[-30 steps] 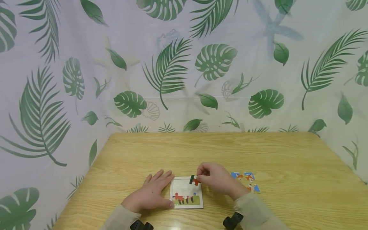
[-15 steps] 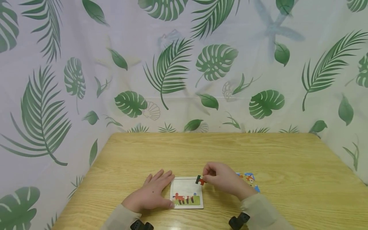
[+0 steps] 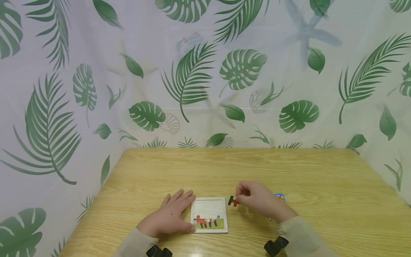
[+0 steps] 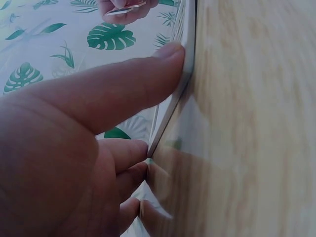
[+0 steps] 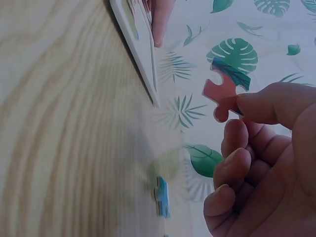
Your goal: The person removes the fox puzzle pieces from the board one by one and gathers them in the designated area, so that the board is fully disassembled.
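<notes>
A square white puzzle tray (image 3: 210,208) lies on the table, its lower part filled with pieces showing red and dark striped shapes on green. My left hand (image 3: 171,216) rests flat at the tray's left side, fingers spread, with the thumb on the lower left corner. In the left wrist view the thumb (image 4: 143,81) lies against the tray's edge. To the right of the tray, my right hand (image 3: 255,199) pinches a red and dark green jigsaw piece (image 5: 224,90) between thumb and forefinger, above the table. Its other fingers are curled beneath, as the right wrist view shows.
Behind my right wrist a blue-edged loose jigsaw piece (image 3: 280,196) is partly visible; the forearm hides others. One loose piece (image 5: 162,197) shows edge-on in the right wrist view. The wooden table (image 3: 179,167) meets a leaf-patterned cloth (image 3: 199,135) at the back.
My right hand has moved to the right, carrying the jigsaw piece from over the tray to beside it. The forearm now covers more loose pieces. The left hand stays in place.
</notes>
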`<state>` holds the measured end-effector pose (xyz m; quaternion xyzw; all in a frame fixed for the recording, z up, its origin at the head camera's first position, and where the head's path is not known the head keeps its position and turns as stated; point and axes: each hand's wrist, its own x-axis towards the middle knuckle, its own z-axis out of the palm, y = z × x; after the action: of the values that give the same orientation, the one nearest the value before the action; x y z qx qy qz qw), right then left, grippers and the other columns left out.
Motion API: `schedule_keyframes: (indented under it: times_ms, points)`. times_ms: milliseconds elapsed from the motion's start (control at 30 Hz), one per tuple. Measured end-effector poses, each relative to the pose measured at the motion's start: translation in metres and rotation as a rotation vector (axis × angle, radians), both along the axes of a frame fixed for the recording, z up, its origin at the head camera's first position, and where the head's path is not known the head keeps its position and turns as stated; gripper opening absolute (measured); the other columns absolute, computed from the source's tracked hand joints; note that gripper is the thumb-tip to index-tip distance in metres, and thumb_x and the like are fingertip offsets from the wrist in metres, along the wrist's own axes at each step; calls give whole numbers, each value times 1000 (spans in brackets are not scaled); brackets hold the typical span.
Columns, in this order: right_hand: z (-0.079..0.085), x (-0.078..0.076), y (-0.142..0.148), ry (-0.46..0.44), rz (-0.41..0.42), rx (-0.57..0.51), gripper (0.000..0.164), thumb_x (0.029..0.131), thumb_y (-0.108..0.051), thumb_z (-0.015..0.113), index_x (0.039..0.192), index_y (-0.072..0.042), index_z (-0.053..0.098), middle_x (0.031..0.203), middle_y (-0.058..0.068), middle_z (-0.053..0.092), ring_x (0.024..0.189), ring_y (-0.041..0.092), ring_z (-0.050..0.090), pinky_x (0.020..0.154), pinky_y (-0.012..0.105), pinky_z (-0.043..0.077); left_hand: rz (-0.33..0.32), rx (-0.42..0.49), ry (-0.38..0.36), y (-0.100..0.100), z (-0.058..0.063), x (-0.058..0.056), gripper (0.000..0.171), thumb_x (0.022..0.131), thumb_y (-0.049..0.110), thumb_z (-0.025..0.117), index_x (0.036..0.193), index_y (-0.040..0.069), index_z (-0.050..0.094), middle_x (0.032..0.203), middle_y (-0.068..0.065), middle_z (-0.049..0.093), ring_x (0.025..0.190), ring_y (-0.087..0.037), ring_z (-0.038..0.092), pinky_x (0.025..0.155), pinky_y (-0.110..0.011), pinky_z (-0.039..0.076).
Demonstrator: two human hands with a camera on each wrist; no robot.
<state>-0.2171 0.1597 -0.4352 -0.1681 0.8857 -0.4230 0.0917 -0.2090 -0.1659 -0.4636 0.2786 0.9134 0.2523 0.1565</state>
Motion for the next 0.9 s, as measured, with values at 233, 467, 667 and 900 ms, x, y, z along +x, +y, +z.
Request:
schedule_keyframes:
  times_ms: [233, 467, 667, 900]
  points:
    - [-1, 1, 16, 18, 2, 16, 8, 94, -17, 68, 88, -14, 63, 80, -1, 60, 72, 18, 53, 60, 30, 44, 0, 7, -7, 0, 1, 1, 101, 82, 55, 76, 160, 10, 31, 167, -7, 22, 154, -36, 6, 117, -66, -1]
    - [-1, 1, 30, -43, 15, -1, 9, 96, -17, 65, 92, -10, 62, 79, 2, 59, 68, 17, 51, 59, 30, 44, 6, -10, -3, 0, 0, 1, 101, 82, 54, 77, 160, 10, 31, 167, -7, 21, 154, -36, 6, 117, -65, -2]
    - [-1, 3, 37, -89, 21, 9, 9, 98, -16, 63, 93, -9, 62, 79, 6, 61, 51, 14, 46, 45, 28, 43, 5, -3, -4, 0, 3, 2, 101, 82, 55, 77, 160, 9, 31, 167, -8, 21, 154, -36, 6, 117, -65, -2]
    - [0, 2, 46, -90, 56, 31, 8, 98, -14, 63, 92, -9, 64, 76, 4, 60, 52, 12, 46, 47, 27, 44, 4, -5, -2, 1, 2, 0, 101, 82, 55, 77, 160, 10, 31, 167, -7, 21, 154, -35, 6, 117, -65, -1]
